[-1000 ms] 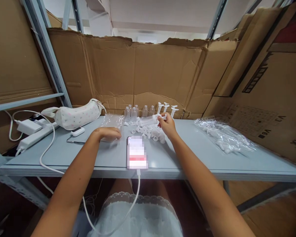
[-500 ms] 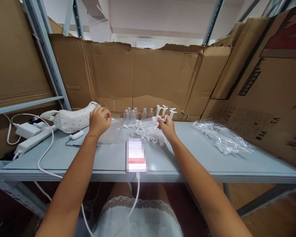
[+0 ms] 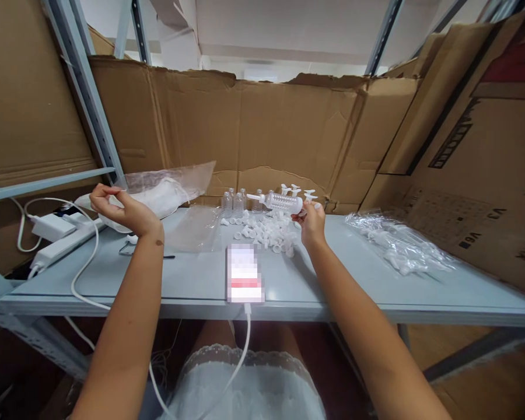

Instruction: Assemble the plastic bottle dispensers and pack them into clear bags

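My right hand (image 3: 311, 223) is closed around the white end of a clear, syringe-like tube (image 3: 283, 203). Its white nozzle points left and it hangs above a pile of small white plastic caps and rings (image 3: 275, 230). At the left, my left hand (image 3: 125, 209) is turned up with its fingers pinching the edge of a clear plastic bag (image 3: 188, 178), which stretches out to the right. Behind the pile stand several clear small bottles (image 3: 233, 204) and white T-shaped plungers (image 3: 295, 191). A second clear bag (image 3: 195, 228) lies flat between my hands.
A phone (image 3: 245, 274) on a white cable lies at the table's front edge. Farther left are a white patterned pouch (image 3: 164, 198) and a power strip (image 3: 65, 248). Wrapped plastic pieces (image 3: 398, 242) lie at the right. Cardboard (image 3: 262, 128) walls the back.
My left hand has moved left and lifted a clear bag across the pouch. My right hand has raised the syringe-like tube and moved slightly right, its nozzle now pointing left.
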A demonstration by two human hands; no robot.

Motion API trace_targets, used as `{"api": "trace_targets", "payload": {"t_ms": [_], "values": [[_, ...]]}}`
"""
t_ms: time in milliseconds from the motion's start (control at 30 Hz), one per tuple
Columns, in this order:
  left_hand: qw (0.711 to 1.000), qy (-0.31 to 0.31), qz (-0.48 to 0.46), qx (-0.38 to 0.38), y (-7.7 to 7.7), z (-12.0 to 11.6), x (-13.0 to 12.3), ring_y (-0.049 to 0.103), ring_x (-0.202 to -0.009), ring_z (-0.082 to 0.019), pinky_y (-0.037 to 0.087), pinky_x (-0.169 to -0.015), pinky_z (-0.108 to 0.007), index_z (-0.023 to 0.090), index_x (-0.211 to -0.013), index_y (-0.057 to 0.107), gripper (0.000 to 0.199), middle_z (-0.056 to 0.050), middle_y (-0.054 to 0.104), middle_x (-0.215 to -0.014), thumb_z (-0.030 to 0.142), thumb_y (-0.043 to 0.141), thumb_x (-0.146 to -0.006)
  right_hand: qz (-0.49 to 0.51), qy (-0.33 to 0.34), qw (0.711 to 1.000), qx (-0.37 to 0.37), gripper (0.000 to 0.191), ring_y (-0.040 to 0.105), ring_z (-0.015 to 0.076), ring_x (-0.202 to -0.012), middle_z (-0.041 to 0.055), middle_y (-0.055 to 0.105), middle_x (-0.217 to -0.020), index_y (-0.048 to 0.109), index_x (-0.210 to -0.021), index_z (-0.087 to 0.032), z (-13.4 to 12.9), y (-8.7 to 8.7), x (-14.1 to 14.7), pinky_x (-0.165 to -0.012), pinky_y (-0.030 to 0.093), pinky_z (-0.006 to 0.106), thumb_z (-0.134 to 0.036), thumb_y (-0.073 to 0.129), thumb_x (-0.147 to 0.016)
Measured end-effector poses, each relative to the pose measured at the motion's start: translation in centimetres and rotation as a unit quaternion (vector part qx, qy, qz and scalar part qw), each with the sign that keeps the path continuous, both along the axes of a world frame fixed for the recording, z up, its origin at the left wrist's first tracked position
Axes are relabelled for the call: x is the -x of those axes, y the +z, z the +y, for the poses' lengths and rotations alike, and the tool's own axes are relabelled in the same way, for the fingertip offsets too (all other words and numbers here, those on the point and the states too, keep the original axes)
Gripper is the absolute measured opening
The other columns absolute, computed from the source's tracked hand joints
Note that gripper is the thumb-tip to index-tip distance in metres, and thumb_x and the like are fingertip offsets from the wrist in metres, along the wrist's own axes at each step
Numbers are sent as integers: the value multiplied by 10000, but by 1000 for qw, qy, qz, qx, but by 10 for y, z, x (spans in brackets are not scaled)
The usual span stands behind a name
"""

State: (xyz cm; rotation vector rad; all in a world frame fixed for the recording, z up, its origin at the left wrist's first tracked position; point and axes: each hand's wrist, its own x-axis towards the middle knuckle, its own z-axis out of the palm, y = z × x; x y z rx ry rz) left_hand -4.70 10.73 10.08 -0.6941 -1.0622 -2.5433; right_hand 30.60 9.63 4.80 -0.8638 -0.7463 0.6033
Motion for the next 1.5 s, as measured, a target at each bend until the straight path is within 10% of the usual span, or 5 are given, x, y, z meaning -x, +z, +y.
{"api": "trace_targets", "payload": {"t_ms": [233, 400, 633, 1033, 1500], "values": [[978, -152, -136, 37, -1, 11, 16, 497, -916, -111, 416, -935, -313, 224, -779, 248, 239, 5, 426, -896, 4, 328, -729, 27, 13, 1000, 9, 185, 532, 90, -426, -86, 554, -554, 438, -795, -226, -2, 1, 4, -436, 421, 202, -308, 599, -754], [890, -397, -215, 58, -8, 12, 18, 512, -1187, -137, 440, -960, -408, 253, -842, 327, 202, 1, 555, -1018, 107, 388, -716, 33, 23, 999, -14, 279, 526, 85, -425, -93, 541, -562, 416, -784, -233, 1, -3, 2, -425, 415, 201, -368, 649, -716], [781, -522, -342, 34, -15, 19, 13, 616, -935, -100, 425, -1035, -410, 213, -732, 347, 213, 19, 569, -828, 55, 410, -604, 13, 38, 999, -15, 345, 525, 91, -453, -87, 523, -553, 415, -770, -241, 4, -7, -1, -440, 425, 216, -443, 675, -664], [652, -745, -126, 68, -30, 17, -45, 636, -749, -118, 504, -915, -347, 193, -678, 442, 230, 39, 549, -653, 8, 529, -573, -84, 269, 959, -19, 402, 553, 98, -563, -49, 592, -652, 529, -781, -212, -14, -6, 26, -539, 487, 246, -494, 781, -646], [687, -711, -18, 146, -37, 10, -66, 558, -611, -73, 427, -593, -207, 203, -874, 620, 202, 25, 658, -793, 69, 680, -735, -168, 406, 898, -12, 396, 595, 109, -642, -37, 613, -732, 564, -843, -211, -29, -10, 46, -641, 547, 282, -534, 751, -711]]}}
